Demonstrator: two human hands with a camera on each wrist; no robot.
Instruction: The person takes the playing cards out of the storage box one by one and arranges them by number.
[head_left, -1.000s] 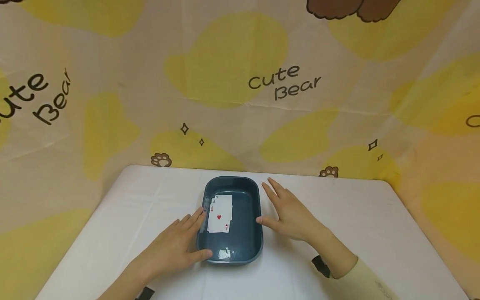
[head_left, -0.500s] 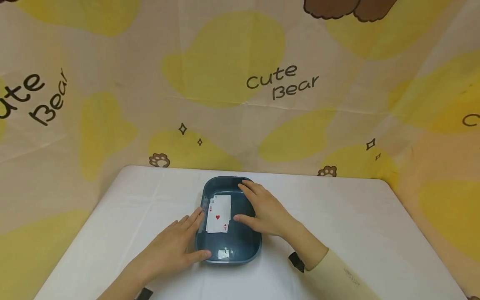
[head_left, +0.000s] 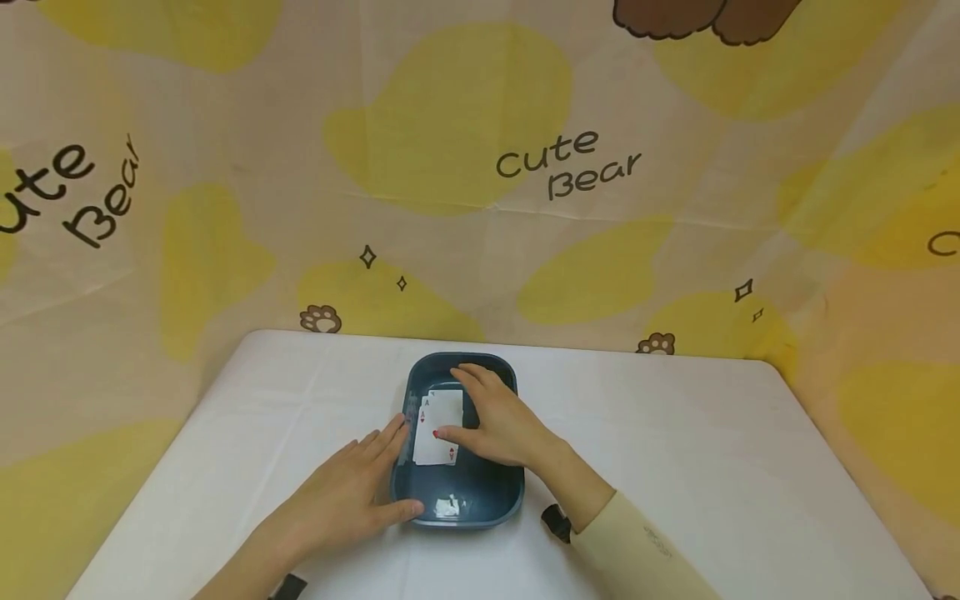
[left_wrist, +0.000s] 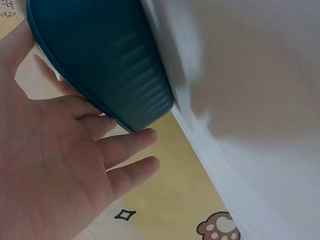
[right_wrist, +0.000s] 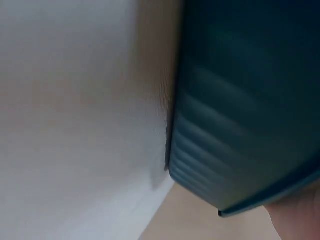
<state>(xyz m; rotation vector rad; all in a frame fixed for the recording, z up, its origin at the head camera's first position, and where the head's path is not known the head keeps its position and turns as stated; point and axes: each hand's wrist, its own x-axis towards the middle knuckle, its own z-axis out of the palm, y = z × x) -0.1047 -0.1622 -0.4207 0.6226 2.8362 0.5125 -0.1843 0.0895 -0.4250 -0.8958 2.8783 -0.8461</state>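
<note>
Head view: at least 3 overlapping cards [head_left: 438, 417] lie inside the blue tray [head_left: 480, 490]; your spread right hand [head_left: 502, 423] is over them, gripping nothing, contact unclear. This looks like pick-up, calling for a pinch at card edges. Left wrist: your left hand [left_wrist: 70, 150] rests, loosely extended, against the tray. Right wrist: the tray hides your fingertips.

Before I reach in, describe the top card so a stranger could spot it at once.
On the white table sits a dark blue tray. Toward its left side lies an overlapping stack of cards. The top card shows red hearts across its face, while those beneath show only strips past its edges.
</note>
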